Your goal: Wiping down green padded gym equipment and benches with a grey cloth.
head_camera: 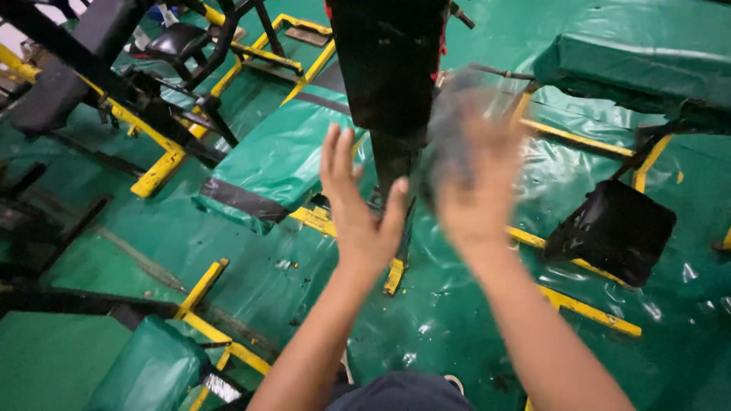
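Two hands point(415, 202) flank a black post point(388, 76) among green-wrapped benches point(278, 156).

Tall black upright post point(388, 68) of a gym machine, dark and scuffed, standing vertical at centre, narrowing to a thinner black stem below. Flanked by left hand point(358, 205), open with fingers spread, just beside the stem, and right hand point(476, 183), motion-blurred, raised near the post's right edge; contact not discernible.
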